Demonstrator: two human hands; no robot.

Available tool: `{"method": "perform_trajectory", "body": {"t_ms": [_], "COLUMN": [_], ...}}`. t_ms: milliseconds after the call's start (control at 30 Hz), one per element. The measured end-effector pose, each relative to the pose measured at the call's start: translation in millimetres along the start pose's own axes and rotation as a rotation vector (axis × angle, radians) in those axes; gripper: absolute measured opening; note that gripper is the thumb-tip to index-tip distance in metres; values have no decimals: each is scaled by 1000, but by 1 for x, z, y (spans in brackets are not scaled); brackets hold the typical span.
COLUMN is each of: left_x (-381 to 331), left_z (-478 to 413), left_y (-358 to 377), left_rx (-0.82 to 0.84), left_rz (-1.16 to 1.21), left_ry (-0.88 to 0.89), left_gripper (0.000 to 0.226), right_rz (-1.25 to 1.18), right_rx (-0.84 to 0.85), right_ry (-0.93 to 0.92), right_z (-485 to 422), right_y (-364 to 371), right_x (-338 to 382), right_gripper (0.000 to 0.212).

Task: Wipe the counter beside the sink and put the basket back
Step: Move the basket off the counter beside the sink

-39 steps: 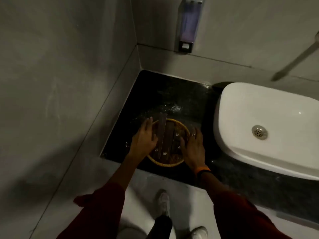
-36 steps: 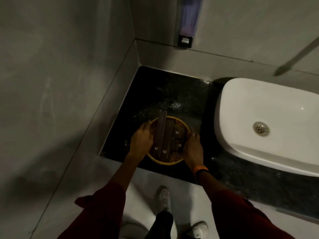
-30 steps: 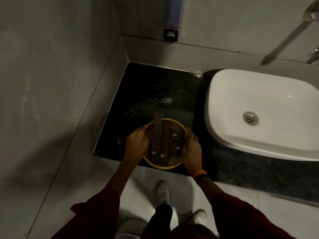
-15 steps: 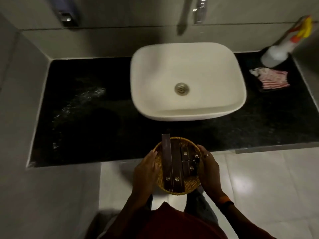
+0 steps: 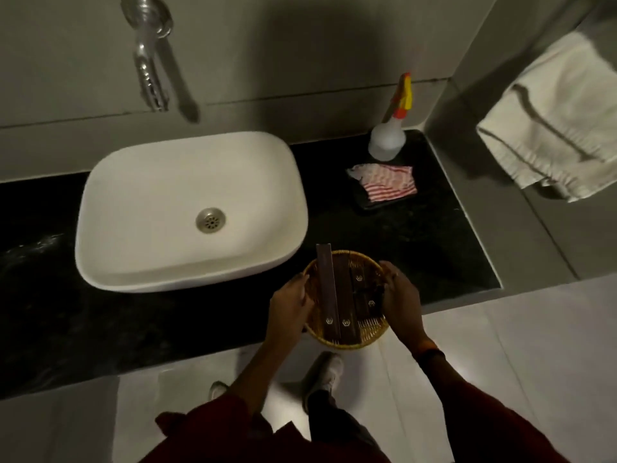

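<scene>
A round woven basket (image 5: 347, 339) holding several dark brown packets is lifted over the front edge of the black counter (image 5: 417, 248), to the right of the white sink (image 5: 187, 208). My left hand (image 5: 288, 304) grips its left rim and my right hand (image 5: 400, 299) grips its right rim. A red-and-white striped cloth (image 5: 384, 182) lies on a dark tray on the counter's right side. A wet patch (image 5: 33, 245) shows on the counter left of the sink.
A white spray bottle (image 5: 387, 138) with a red and yellow head stands in the back right corner. A wall tap (image 5: 150, 61) hangs above the sink. A white towel (image 5: 557, 121) hangs on the right wall. My shoes (image 5: 324, 372) stand on the pale floor tiles below.
Both hands lifted the basket off the counter left of the sink and carried it rightward past the sink's front. The view swung right, showing the cloth, bottle and towel.
</scene>
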State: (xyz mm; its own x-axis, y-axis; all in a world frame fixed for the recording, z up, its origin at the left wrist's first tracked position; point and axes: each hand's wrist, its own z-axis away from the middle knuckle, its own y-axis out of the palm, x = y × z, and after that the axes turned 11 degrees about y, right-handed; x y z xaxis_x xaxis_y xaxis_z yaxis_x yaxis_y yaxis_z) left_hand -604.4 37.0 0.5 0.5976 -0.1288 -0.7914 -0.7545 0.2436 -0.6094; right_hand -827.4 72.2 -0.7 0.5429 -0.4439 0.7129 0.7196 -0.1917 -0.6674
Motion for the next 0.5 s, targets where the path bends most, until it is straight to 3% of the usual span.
{"method": "perform_trajectory", "body": {"t_ms": [300, 433, 500], "left_x": [-16, -26, -39], "left_z": [-71, -66, -65], "left_y": [27, 36, 40], "left_rx": [-39, -38, -113], "left_rz": [9, -192, -327], "left_ry": [-29, -3, 153], "left_gripper": [44, 45, 41], "right_rz": [-27, -70, -111], "right_rx": [57, 107, 75], "right_ry": [-5, 61, 121], "right_z": [-86, -95, -106], "right_y": [-12, -19, -28], "right_x": [2, 1, 1], "right_gripper": [38, 44, 46]}}
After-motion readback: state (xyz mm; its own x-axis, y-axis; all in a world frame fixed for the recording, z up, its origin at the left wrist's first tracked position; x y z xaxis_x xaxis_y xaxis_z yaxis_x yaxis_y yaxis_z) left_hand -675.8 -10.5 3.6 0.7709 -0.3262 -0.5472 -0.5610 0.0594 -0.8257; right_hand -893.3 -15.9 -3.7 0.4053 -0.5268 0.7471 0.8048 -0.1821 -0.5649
